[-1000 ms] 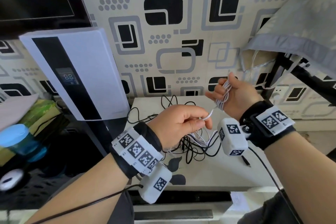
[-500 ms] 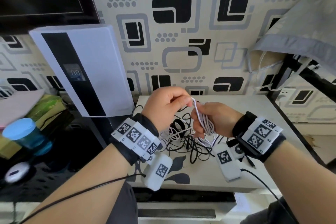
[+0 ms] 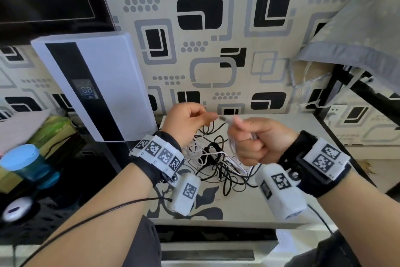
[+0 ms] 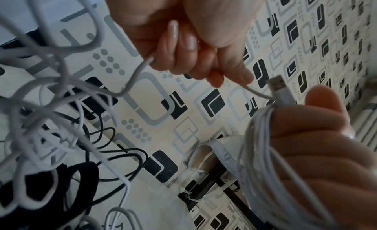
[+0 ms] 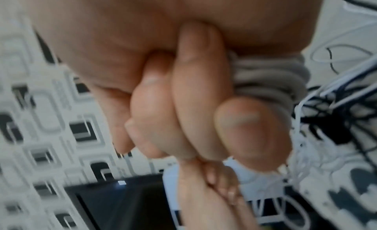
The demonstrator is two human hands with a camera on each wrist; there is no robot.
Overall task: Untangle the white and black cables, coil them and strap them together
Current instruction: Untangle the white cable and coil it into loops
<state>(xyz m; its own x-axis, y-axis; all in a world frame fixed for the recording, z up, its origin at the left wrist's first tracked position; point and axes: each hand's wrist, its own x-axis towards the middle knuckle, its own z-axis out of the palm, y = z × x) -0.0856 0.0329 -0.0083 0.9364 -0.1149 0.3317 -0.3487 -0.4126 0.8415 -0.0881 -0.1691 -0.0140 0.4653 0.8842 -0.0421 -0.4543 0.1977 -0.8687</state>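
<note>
**White cable being coiled, mid-frame**

Right hand (image 3: 257, 139) fisted around white cable coil (image 4: 263, 161). Left hand (image 3: 186, 123) pinches the white cable's free run just beside it. Behind, centre frame, black cable (image 3: 218, 171) lies tangled on tabletop (image 3: 270, 201).

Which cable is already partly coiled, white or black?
The white cable: loops are gathered in the right hand. The black cable lies loose on the table.

Both wrists: blk straps (image 3: 151, 171) w/ white marker-tag blocks (image 3: 325, 157), white cam pods, thin blk leads.
</note>
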